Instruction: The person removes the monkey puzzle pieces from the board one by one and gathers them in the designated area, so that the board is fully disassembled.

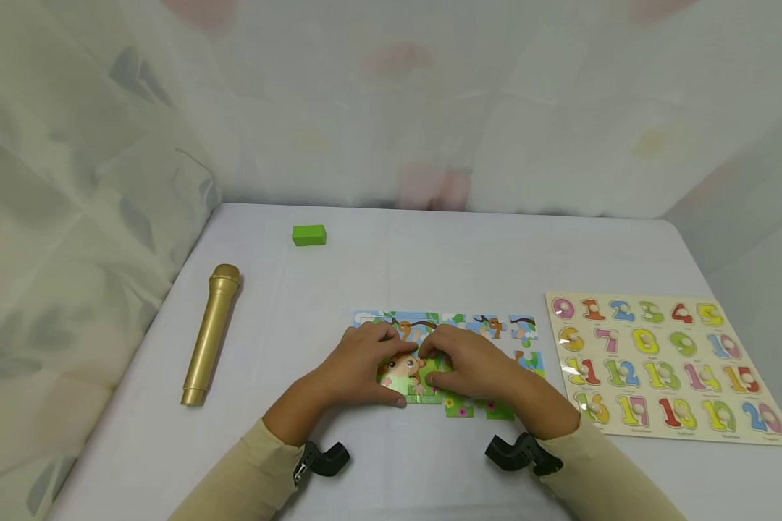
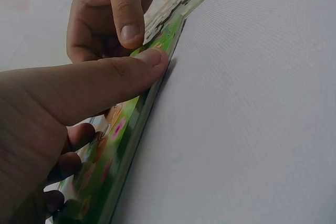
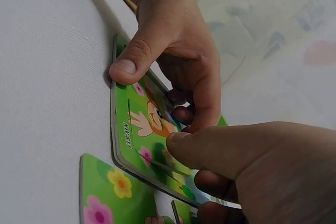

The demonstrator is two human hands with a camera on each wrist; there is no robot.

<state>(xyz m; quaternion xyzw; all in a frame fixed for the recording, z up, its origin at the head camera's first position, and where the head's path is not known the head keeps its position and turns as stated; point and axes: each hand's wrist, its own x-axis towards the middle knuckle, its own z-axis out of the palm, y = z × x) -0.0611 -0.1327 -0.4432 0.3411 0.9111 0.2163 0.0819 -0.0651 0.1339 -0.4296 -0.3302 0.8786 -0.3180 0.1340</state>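
In the head view, a framed picture puzzle (image 1: 423, 397) with a cartoon animal lies under both hands. My left hand (image 1: 363, 364) rests on its left part, the thumb on the near edge and the other fingers bent over the picture. From the right, my right hand (image 1: 472, 362) pinches a puzzle piece at the picture's right side between thumb and curled fingers. In the right wrist view that green piece (image 3: 165, 165) has one edge raised above the frame. Its far side is hidden by the right thumb. The left index fingertip is close to the right fingers.
Loose puzzle pieces (image 1: 523, 327) lie right of the frame, some partly under the right hand. A number board (image 1: 632, 369) is at the right. A gold toy microphone (image 1: 211, 333) lies at the left, and a green block (image 1: 309, 235) sits toward the back.
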